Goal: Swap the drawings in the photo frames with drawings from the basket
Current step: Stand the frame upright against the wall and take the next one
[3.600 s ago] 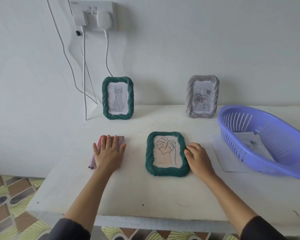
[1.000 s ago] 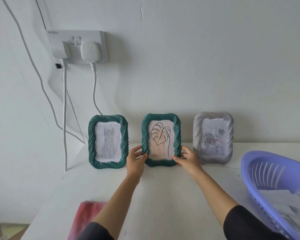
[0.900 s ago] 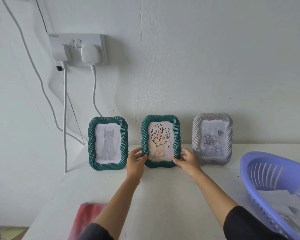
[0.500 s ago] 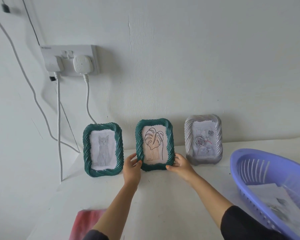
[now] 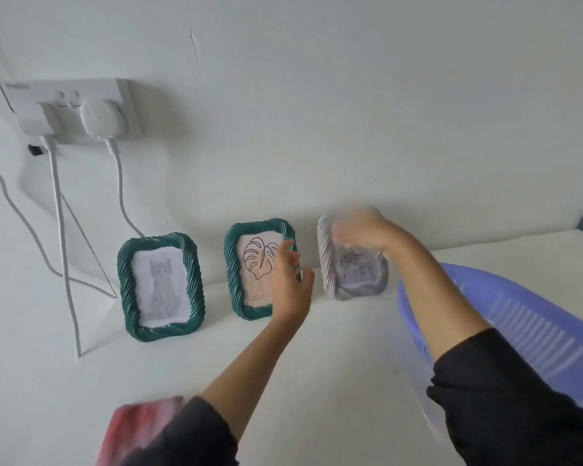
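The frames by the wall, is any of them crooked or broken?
None looks broken. The cat frame and leaf frame stand upright. The grey frame looks slightly tilted, but the right hand is on its top and it is blurred, so I can't be sure.

One head-worn wide-angle camera looks forward and slightly down across the counter toward the wall, close behind both outstretched arms.

Left hand: raised, fingers loosely spread, palm facing right, holding nothing.
Right hand: blurred, reaching forward, grip unclear.
Sleeves: dark, at both forearms.
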Available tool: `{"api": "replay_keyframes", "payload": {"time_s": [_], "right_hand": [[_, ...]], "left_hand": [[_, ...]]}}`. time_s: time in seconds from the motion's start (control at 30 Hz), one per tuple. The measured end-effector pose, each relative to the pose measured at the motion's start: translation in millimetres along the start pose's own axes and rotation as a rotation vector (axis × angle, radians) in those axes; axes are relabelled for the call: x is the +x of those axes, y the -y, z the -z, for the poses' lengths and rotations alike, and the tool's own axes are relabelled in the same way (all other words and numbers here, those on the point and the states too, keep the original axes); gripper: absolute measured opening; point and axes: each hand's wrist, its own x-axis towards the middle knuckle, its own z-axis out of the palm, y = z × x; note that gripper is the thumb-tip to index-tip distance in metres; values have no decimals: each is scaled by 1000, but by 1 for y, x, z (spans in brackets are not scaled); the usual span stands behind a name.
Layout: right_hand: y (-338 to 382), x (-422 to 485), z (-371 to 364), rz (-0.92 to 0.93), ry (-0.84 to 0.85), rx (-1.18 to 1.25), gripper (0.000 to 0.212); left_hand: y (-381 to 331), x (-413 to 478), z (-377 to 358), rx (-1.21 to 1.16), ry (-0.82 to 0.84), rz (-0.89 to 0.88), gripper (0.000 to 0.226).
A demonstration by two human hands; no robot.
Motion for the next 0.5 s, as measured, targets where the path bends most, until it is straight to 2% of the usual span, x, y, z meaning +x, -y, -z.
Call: {"api": "replay_keyframes", "payload": {"time_s": [0.07,0.13,0.2,0.3,0.4,0.5], "right_hand": [[-13,17,29,13,-265,37,45],[-36,33,46,-55,-360,-22,62],[-61,43,50,-111,-276,-82,76],[-89,53,45,-167,-97,-149,84],[-103,61,41,-96,-7,-158,77],[-102,58,40,-31,-67,-149,64]], "left_hand": [[-11,15,-15,34,124,75,64],[-16,25,-28,79,228,126,74],[-15,30,-39,110,303,170,79],[-10,31,-55,120,347,286,87],[-7,27,-64,61,367,364,88],[-4,26,-63,49,269,375,82]]}}
